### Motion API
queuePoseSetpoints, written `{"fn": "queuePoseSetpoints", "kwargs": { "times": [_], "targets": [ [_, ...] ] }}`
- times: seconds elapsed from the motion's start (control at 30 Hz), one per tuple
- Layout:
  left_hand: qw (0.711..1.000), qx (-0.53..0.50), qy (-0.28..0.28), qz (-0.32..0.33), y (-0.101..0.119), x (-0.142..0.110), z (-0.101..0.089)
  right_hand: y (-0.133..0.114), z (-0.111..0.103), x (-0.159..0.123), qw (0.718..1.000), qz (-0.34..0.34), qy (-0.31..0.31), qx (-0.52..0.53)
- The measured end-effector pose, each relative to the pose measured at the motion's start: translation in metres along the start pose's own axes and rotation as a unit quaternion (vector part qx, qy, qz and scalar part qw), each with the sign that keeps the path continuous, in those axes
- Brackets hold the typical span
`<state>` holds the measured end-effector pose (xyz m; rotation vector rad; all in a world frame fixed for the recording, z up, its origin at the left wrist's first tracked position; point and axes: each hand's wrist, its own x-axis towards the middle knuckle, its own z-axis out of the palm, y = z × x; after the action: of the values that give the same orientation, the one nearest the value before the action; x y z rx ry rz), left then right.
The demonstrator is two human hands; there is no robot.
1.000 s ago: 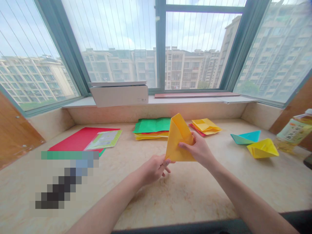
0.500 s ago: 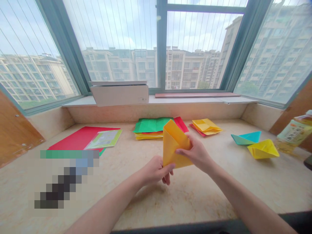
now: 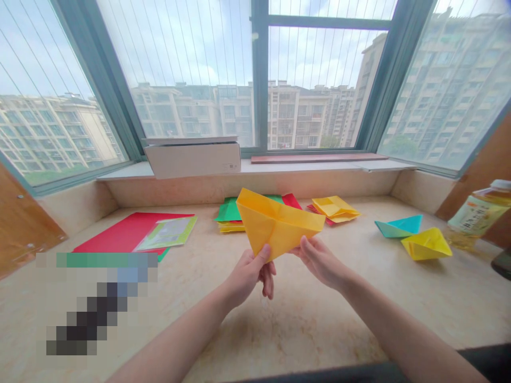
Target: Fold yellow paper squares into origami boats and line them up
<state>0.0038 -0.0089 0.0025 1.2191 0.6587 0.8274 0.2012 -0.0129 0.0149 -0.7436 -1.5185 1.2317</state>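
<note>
I hold a folded orange-yellow paper [image 3: 275,223] up over the marble sill, its point turned down and its long edge on top. My left hand [image 3: 249,271] pinches the lower tip between thumb and fingers. My right hand [image 3: 319,259] grips the lower right edge with its fingers behind the paper. Behind the paper lies a stack of green, red and yellow sheets [image 3: 227,213].
Folded yellow pieces [image 3: 335,207] lie at the back. A teal paper boat [image 3: 397,225] and a yellow paper boat [image 3: 426,243] sit at the right, near a bottle [image 3: 477,215]. Red sheets with a leaflet [image 3: 131,234] lie left. A white box [image 3: 194,157] rests on the ledge.
The folded paper has turned from standing tall to lying wide with its point down. Both hands shifted their grip to its lower tip and edge.
</note>
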Motion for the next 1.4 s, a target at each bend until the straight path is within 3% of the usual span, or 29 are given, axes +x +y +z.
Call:
{"fn": "queuePoseSetpoints", "kwargs": {
  "times": [0.2,0.6,0.77,0.9,1.2,1.4],
  "targets": [
    [0.999,0.028,-0.038,-0.021,0.003,-0.004,0.004,0.006,0.007,0.001,0.998,0.015,0.016,0.066],
    [0.996,0.092,0.006,0.009,0.004,-0.004,0.009,0.012,0.019,0.002,0.991,0.021,0.106,0.08],
    [0.995,0.095,-0.016,-0.006,0.001,-0.004,0.011,0.011,0.016,0.0,0.997,0.033,0.07,0.01],
    [0.994,0.103,-0.023,-0.02,-0.005,-0.003,0.01,0.012,0.021,-0.001,0.993,0.072,0.092,-0.011],
    [0.993,0.089,-0.072,0.031,-0.006,-0.006,0.003,0.019,0.021,0.001,0.991,0.082,0.092,0.056],
    [0.996,0.071,0.03,0.034,-0.004,-0.002,0.006,0.024,0.023,0.001,0.995,0.08,0.044,0.043]
  ]
}}
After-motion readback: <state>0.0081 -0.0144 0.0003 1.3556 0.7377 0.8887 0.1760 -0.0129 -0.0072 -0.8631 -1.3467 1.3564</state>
